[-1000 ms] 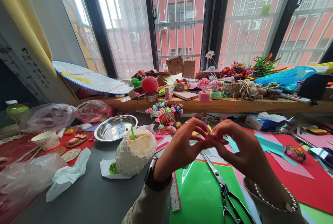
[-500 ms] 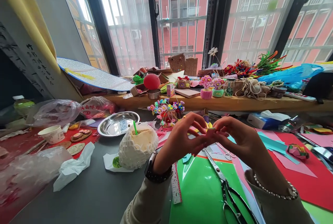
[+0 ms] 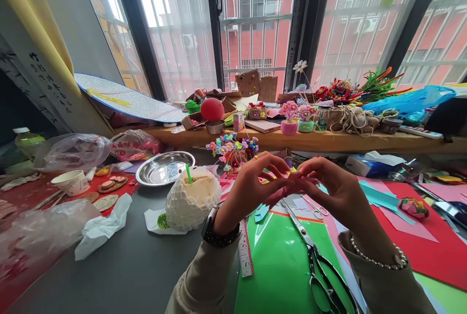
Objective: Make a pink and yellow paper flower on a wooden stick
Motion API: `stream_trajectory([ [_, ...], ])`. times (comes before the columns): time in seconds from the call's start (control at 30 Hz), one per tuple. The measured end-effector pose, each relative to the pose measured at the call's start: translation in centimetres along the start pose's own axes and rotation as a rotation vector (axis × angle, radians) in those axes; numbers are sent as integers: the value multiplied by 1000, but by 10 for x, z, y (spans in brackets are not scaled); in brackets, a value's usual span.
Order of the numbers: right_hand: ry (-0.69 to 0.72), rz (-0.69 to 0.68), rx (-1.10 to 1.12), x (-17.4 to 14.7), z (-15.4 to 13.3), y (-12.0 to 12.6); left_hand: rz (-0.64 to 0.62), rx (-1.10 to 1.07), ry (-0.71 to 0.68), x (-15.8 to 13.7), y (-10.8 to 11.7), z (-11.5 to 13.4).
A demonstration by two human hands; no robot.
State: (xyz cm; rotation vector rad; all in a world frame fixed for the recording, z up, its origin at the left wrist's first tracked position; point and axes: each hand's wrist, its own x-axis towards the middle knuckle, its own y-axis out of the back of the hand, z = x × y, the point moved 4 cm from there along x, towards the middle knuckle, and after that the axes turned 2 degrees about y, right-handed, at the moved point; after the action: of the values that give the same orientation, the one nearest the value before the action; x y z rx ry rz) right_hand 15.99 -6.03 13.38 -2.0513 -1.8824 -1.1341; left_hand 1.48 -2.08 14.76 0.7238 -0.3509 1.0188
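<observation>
My left hand (image 3: 257, 185) and my right hand (image 3: 330, 185) meet at the fingertips above the table. Between them they pinch a small folded paper piece (image 3: 295, 173), pink with a yellowish-green edge; the fingers cover most of it. Below lies a green sheet (image 3: 279, 260) with large scissors (image 3: 308, 241) on it, blades pointing away from me. A ruler (image 3: 245, 250) rests along its left edge. Smaller scissors (image 3: 318, 211) are partly visible beyond the sheet, and a scrap of turquoise paper (image 3: 261, 213) sits near its upper left corner.
To the left stand a net-wrapped coconut (image 3: 193, 202) with a green straw and a steel plate (image 3: 149, 175). On the right are red sheets (image 3: 438, 250), turquoise strips (image 3: 379, 196) and a folded paper ball (image 3: 413, 207). Crafted flowers (image 3: 233, 151) stand behind my hands, below a crowded windowsill (image 3: 328, 142).
Both hands stay together and the fingertips have shifted slightly around the paper piece, which shows less now. The view has moved a little.
</observation>
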Motion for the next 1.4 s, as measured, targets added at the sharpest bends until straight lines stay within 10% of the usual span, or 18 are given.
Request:
stream_trajectory([
  [1.4, 114, -28, -298, 2, 0, -4, -147, 180, -30, 0, -3, -8],
])
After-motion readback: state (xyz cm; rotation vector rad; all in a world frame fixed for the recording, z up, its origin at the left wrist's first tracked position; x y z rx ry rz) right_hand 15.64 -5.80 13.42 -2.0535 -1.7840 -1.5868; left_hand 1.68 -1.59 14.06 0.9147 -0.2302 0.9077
